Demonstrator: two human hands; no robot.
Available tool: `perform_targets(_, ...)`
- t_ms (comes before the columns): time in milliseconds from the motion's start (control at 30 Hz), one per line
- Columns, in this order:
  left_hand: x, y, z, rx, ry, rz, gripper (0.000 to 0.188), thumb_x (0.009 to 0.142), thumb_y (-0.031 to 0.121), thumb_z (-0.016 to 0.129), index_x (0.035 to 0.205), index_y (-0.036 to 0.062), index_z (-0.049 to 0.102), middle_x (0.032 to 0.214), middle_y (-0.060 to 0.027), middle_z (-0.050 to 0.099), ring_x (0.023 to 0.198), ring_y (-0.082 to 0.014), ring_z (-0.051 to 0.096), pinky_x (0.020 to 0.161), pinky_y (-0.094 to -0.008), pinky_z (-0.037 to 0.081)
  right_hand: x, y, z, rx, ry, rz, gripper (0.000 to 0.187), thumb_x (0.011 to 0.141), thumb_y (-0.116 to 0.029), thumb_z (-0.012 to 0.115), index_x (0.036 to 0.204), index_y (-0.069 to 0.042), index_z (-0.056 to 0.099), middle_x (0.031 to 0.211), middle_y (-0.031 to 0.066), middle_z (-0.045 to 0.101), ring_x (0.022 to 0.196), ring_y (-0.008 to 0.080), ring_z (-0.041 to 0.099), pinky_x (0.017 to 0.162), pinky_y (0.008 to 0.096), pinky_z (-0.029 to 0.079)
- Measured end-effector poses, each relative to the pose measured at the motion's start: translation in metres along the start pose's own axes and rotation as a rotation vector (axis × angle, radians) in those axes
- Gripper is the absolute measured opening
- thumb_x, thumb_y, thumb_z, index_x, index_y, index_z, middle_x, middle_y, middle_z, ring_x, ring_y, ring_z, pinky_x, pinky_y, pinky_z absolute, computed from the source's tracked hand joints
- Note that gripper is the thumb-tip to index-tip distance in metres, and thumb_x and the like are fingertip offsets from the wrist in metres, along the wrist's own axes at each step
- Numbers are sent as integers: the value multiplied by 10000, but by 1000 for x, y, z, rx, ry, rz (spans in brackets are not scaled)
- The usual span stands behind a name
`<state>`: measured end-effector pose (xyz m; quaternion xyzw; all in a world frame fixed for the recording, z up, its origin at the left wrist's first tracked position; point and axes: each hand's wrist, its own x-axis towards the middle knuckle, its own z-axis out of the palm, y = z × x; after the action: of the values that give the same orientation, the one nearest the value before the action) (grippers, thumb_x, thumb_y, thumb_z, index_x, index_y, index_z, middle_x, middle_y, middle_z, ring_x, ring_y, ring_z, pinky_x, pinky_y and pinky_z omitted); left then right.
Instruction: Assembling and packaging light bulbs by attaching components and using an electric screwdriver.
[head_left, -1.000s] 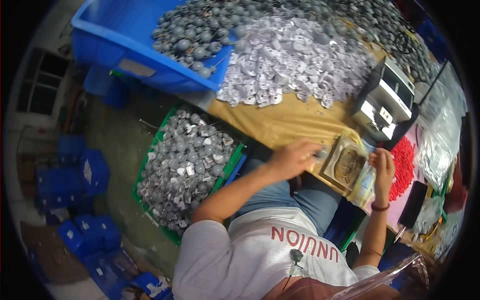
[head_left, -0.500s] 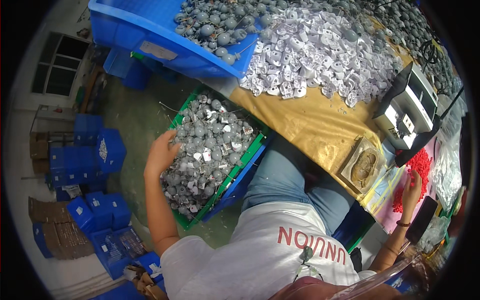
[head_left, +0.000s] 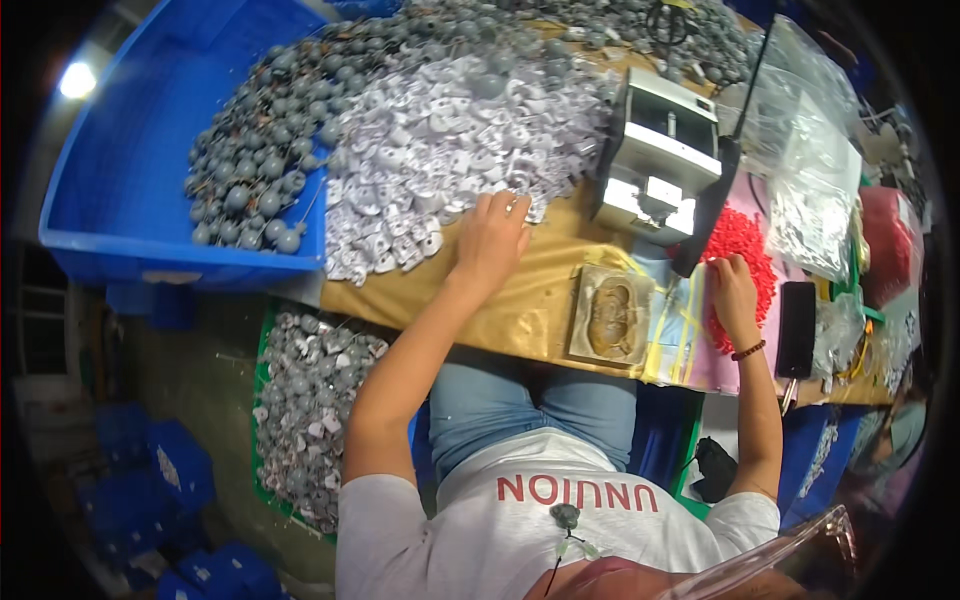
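My left hand (head_left: 492, 243), a ring on one finger, is at the near edge of a heap of white plastic parts (head_left: 400, 165). Its fingers are bent down close together over the heap, and what their tips grip is hidden. My right hand (head_left: 735, 292) is at a pile of small red pieces (head_left: 742, 238), fingers curled in; anything pinched there is too small to make out. Between the hands stand a white and black bench machine (head_left: 655, 165) and, nearer me, a square block (head_left: 608, 318) with a brown rounded hollow.
At the left, a large blue bin (head_left: 110, 190) holds grey round parts with wires (head_left: 265, 170). Below the table edge sits a green-rimmed crate (head_left: 262, 400) of similar grey and white pieces. A black phone (head_left: 796, 330) and clear plastic bags (head_left: 810, 190) lie at the right.
My left hand has moved from above the green-rimmed crate to the white parts on the table. My right hand stays at the red pieces. The view has swung left.
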<state>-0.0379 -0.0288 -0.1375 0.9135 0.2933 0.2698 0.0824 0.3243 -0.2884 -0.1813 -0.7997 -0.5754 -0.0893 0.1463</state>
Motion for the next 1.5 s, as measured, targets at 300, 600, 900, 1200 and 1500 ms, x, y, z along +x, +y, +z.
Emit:
perform_targets(300, -14, 0, 15, -254, -216, 29, 279, 794, -2, 683, 1068, 46, 660, 1131, -165, 591, 1011, -359, 626, 874, -446, 523, -2, 2, -9, 11, 70, -49, 135, 867, -31, 651, 1001, -29, 667, 930, 137, 622, 912, 323, 633, 767, 418, 519)
perform_targets(600, -67, 11, 9, -395, -129, -86, 176, 840, 13, 710, 1014, 32, 691, 1136, -155, 629, 936, -317, 670, 827, -384, 555, 7, -21, -9, 326, 81, 94, 135, 865, -70, 718, 992, -37, 685, 892, 133, 622, 818, 317, 640, 711, 392, 524)
perform_targets(900, -44, 103, 9, -709, -332, 277, 280, 794, -21, 676, 1063, 54, 694, 1150, -110, 658, 1086, -336, 615, 964, -430, 507, 9, -55, -46, 807, 93, 203, 112, 896, -52, 755, 965, 4, 687, 858, 57, 664, 714, 113, 622, 651, 265, 493)
perform_targets(1200, -35, 111, 32, -693, -265, 77, 557, 745, -26, 716, 1279, 58, 583, 1279, -130, 566, 1220, -366, 506, 1048, -452, 438, 5, -139, -24, 712, 82, -432, 186, 802, -62, 777, 948, -58, 662, 907, 63, 658, 836, 259, 638, 741, 365, 507)
perform_targets(1500, 101, 21, 13, -495, -106, -14, 239, 875, 72, 626, 1103, 29, 688, 1035, -157, 660, 1066, -366, 611, 951, -440, 501, -4, -151, -20, 411, -3, -533, 326, 744, -158, 774, 1041, -77, 666, 1070, 62, 643, 1041, 268, 597, 842, 400, 465)
